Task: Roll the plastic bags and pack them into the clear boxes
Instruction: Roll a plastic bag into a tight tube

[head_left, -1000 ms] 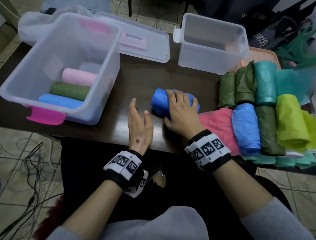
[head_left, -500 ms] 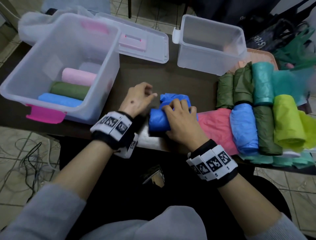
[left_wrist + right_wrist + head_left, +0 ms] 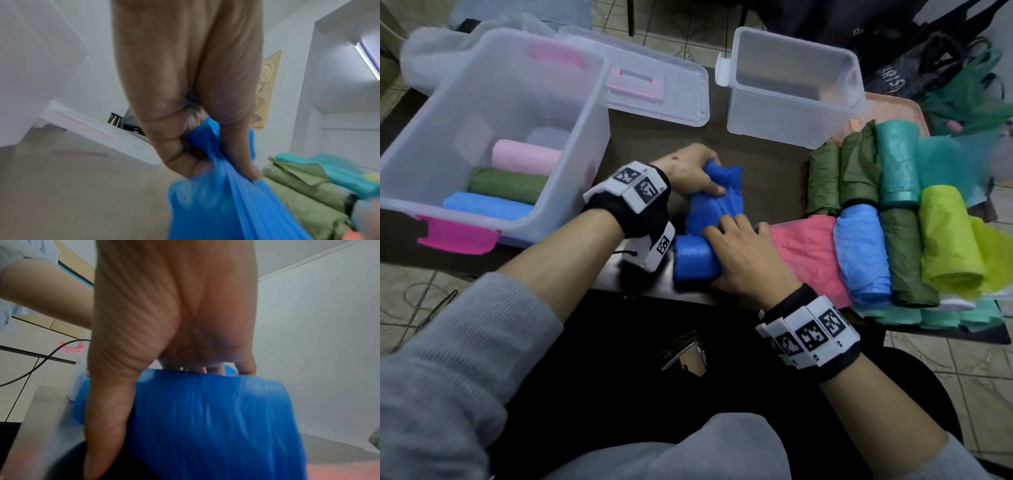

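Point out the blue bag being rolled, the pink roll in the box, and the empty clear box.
blue bag [image 3: 697,262], head view, its rolled end.
pink roll [image 3: 525,157], head view, its middle.
empty clear box [image 3: 767,113], head view, near wall.

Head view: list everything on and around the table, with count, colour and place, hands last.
big box: 1, clear with pink latches, table left
rolls in big box: 3, pink, green, light blue
lid: 1, clear with pink handle, behind big box
small box: 1, clear, nothing seen inside, table rear
blue bag: 1, partly rolled, front centre
rolled bags on the right: 3 olive, 1 teal, 1 light blue, 1 lime
pink bag: 1, flat, under the right-hand rolls
table: 1, dark brown
left hand: grips the blue bag's loose end
right hand: on its rolled end
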